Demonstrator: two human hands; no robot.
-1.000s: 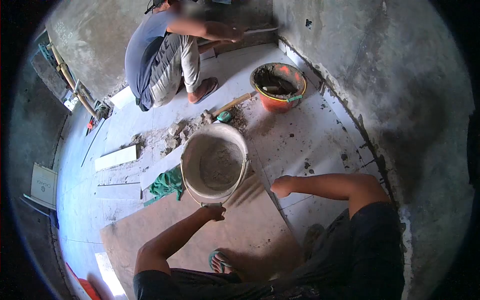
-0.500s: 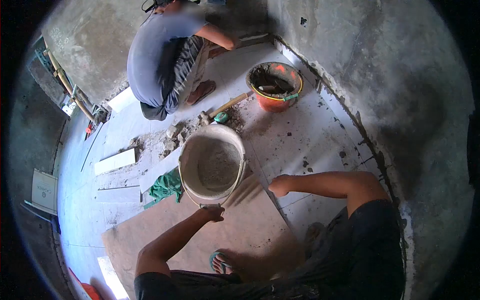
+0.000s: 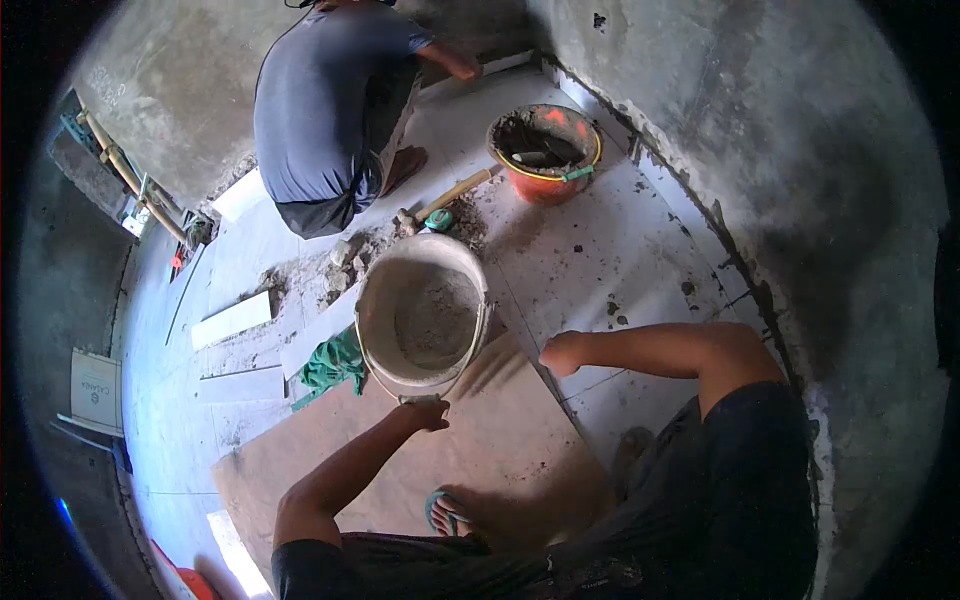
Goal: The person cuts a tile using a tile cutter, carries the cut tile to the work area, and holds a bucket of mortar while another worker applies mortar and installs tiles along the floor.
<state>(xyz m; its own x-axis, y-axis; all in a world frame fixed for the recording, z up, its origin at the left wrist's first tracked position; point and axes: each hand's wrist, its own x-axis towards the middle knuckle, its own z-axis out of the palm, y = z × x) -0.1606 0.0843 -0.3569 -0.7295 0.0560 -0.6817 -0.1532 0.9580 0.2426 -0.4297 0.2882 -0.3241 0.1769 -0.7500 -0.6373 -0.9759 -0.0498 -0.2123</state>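
Note:
My left hand (image 3: 428, 413) is closed around the wire handle of a pale bucket (image 3: 368, 310) at the middle of the view. The bucket's mouth faces me, and grey, dusty residue coats its inside. My right hand (image 3: 562, 353) is curled into a fist to the right of the bucket, apart from it; whatever its fingers may hold is hidden. Under the bucket and my left arm lies a brown board (image 3: 480, 450). A green cloth (image 3: 333, 365) lies against the bucket's left side.
A co-worker (image 3: 320, 120) squats by the far wall. An orange bucket (image 3: 545, 188) with a yellow handle holds dark material and tools. Between the buckets lie a hammer (image 3: 455, 195), a teal tape measure (image 3: 439, 220) and rubble (image 3: 345, 262). Cut tile pieces (image 3: 232, 320) lie left.
The co-worker's body has shifted, and their outstretched arm is a little higher in the view. My left hand keeps its hold on the handle; the pale bucket sits slightly higher in view.

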